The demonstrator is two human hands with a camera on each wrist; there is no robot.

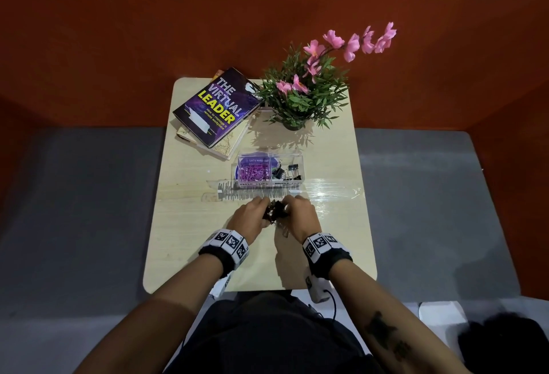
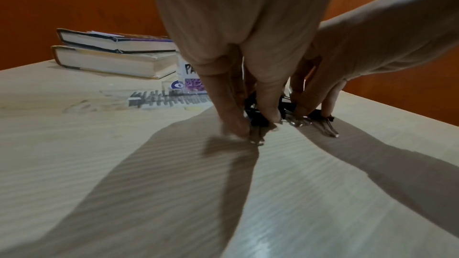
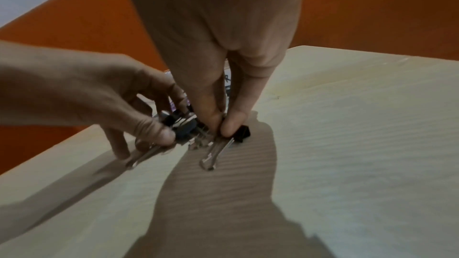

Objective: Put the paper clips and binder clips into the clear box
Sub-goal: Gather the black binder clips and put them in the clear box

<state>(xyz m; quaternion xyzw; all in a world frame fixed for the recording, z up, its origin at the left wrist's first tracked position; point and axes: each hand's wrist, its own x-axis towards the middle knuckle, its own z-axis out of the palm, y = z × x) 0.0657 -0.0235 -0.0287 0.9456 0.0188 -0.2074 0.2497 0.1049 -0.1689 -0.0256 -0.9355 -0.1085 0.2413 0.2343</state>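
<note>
A heap of black binder clips (image 1: 274,211) with silver handles lies on the table in front of the clear box (image 1: 298,162). My left hand (image 1: 251,216) and right hand (image 1: 300,213) close in on the heap from either side. In the right wrist view my right hand (image 3: 221,125) pinches a black binder clip (image 3: 242,133) between thumb and forefinger. My left hand (image 3: 159,134) curls round other clips (image 3: 183,128). The box's left compartment holds purple paper clips (image 1: 252,173); its right compartment holds a few binder clips (image 1: 289,171).
Two stacked books (image 1: 214,109) lie at the table's far left and a potted plant with pink flowers (image 1: 300,97) stands at the far right. A clear flat piece with grey tooth-like marks (image 1: 252,193) lies between box and hands. The pale wooden table (image 1: 184,240) is small, with rounded corners.
</note>
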